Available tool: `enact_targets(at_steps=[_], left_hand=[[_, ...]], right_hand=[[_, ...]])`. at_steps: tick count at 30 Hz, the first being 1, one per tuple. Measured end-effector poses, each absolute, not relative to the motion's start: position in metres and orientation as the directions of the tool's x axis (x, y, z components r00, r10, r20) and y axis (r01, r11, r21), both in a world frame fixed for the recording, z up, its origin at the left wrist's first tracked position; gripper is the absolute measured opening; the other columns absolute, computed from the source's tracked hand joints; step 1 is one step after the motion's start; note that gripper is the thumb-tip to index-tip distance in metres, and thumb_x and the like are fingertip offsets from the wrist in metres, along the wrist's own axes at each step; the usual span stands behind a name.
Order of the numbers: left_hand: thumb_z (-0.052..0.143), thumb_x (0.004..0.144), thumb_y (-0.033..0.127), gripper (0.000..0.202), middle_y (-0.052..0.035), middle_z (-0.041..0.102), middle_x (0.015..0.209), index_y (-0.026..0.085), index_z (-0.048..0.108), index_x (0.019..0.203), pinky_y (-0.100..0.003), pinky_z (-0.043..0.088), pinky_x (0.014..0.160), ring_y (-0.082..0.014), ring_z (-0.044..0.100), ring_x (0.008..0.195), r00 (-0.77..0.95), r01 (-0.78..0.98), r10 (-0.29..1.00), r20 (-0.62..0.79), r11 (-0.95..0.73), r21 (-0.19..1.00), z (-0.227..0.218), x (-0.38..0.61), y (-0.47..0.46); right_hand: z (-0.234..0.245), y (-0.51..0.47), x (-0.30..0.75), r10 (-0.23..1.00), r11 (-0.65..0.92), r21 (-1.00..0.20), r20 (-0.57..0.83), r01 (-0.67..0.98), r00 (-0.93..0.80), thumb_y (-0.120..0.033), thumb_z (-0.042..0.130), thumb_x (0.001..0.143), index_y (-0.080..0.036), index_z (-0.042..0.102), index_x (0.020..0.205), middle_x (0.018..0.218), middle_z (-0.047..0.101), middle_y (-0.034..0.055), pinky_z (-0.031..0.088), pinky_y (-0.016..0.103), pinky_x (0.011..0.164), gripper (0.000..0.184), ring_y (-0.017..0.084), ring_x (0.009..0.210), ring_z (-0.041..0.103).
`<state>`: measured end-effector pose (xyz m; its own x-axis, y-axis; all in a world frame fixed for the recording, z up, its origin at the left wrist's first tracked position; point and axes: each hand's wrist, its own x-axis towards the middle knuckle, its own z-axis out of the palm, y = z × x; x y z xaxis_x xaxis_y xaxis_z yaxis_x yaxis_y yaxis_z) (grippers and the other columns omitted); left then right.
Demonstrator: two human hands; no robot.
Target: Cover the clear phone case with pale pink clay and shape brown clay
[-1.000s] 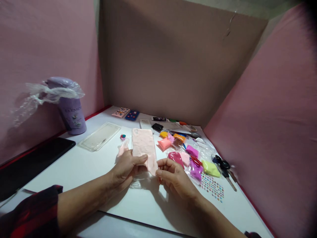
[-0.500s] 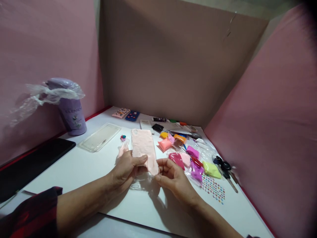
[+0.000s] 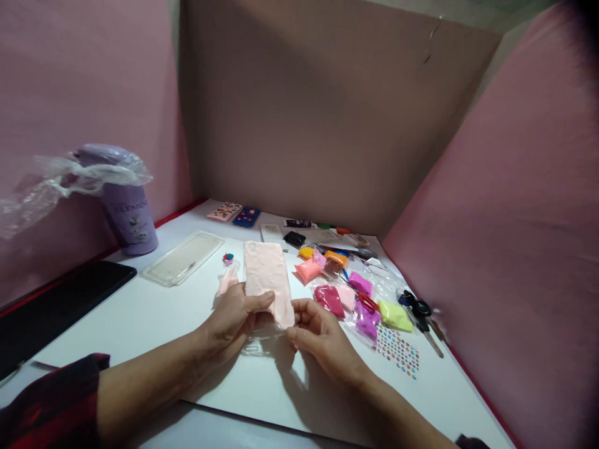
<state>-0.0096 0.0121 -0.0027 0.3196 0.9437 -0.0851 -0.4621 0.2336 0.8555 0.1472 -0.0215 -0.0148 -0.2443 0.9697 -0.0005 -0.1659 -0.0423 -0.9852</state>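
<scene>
A phone case covered in pale pink clay (image 3: 268,277) is held just above the white table (image 3: 154,312), its near end toward me. My left hand (image 3: 234,318) grips its near left edge, thumb lying across the pink surface. My right hand (image 3: 313,330) pinches the near right corner, fingers curled. A bit of clear plastic (image 3: 262,343) lies under both hands.
Small bags of coloured clay (image 3: 346,293) lie right of the case, with scissors (image 3: 418,312) and a sticker sheet (image 3: 397,352) beyond. A clear case (image 3: 182,257), a purple cup (image 3: 126,212) under plastic wrap and a black tablet (image 3: 51,305) sit left. Cardboard and pink walls enclose the table.
The hands and pink case have barely moved; the view has shifted slightly, and my right fingers have settled closer to the case's corner.
</scene>
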Motion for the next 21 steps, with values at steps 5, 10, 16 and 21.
enact_targets(at_steps=[5,10,16,21], left_hand=[[0.069,0.069,0.014,0.038,-0.0145,0.070,0.084,0.006,0.061,0.106,-0.035,0.053,0.065,-0.0236,0.066,0.068,0.317,-0.461,0.944,-0.092,0.238,0.855,0.000,-0.009,0.011],[0.070,0.070,0.017,0.037,-0.0148,0.070,0.081,0.005,0.063,0.104,-0.035,0.053,0.061,-0.0239,0.065,0.065,0.359,-0.456,0.931,-0.071,0.242,0.857,-0.001,-0.009,0.010],[0.071,0.069,0.016,0.038,-0.0131,0.071,0.079,0.007,0.064,0.105,-0.033,0.051,0.062,-0.0223,0.065,0.065,0.358,-0.476,0.932,-0.048,0.226,0.850,-0.006,-0.012,0.010],[0.070,0.070,0.020,0.038,-0.0155,0.071,0.081,0.006,0.064,0.105,-0.035,0.051,0.062,-0.0241,0.065,0.063,0.385,-0.435,0.919,-0.086,0.263,0.861,-0.003,-0.011,0.008]], right_hand=[[-0.023,-0.018,0.152,0.971,-0.102,-0.965,-0.044,-0.240,-0.235,-0.028,0.065,0.075,-0.015,0.061,0.083,0.067,0.057,-0.0003,0.037,0.024,0.056,0.016,0.011,0.058,0.050],[-0.030,-0.015,0.153,0.974,-0.083,-0.972,-0.033,-0.220,-0.223,-0.031,0.067,0.076,-0.015,0.059,0.077,0.060,0.055,-0.0027,0.035,0.024,0.054,0.018,0.010,0.053,0.048],[-0.026,-0.016,0.153,0.974,-0.088,-0.980,-0.046,-0.181,-0.224,-0.030,0.070,0.073,-0.016,0.058,0.076,0.058,0.055,-0.0037,0.033,0.022,0.052,0.019,0.009,0.052,0.047],[-0.024,-0.016,0.155,0.972,-0.104,-0.972,-0.055,-0.209,-0.229,-0.032,0.072,0.070,-0.015,0.059,0.076,0.062,0.058,-0.0011,0.036,0.023,0.053,0.022,0.010,0.053,0.048]])
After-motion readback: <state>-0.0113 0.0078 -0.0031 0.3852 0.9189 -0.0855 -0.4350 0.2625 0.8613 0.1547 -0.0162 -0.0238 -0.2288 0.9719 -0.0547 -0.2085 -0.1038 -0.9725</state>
